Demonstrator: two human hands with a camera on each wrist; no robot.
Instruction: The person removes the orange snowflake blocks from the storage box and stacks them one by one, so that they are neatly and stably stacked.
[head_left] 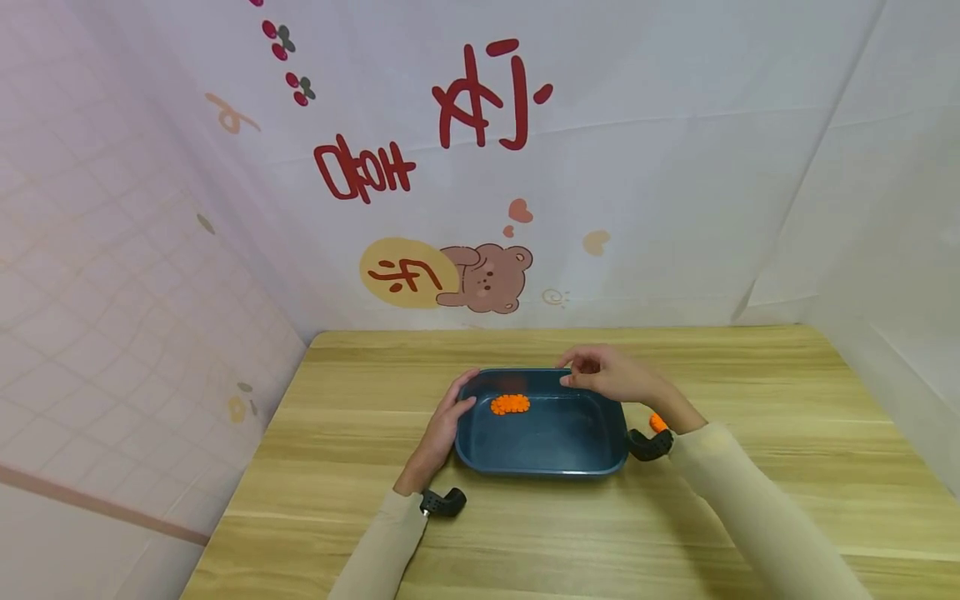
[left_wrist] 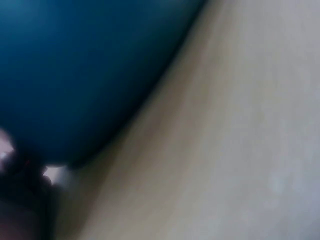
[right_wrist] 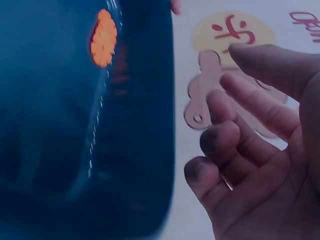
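Observation:
A deep, dark blue rectangular tray (head_left: 542, 473) stands on the table. My left hand (head_left: 444, 425) holds its left side, thumb over the rim and fingers along the outside near the back corner. In the tray, towards the back left, lies a short row of orange scallop-edged pieces (head_left: 511, 404), also seen as an orange cluster (right_wrist: 104, 39) in the right wrist view. My right hand (head_left: 611, 375) is above the tray's back right corner, its fingers loosely bent with nothing between them. The left wrist view catches only the blurred outer wall of the tray (left_wrist: 85, 75).
Another orange piece (head_left: 657, 422) lies on the table right of the tray, partly hidden by my right wrist. The wood-grain table (head_left: 360, 383) ends at a printed white wall cloth (head_left: 660, 208) behind. Each wrist carries a black camera mount (head_left: 444, 502).

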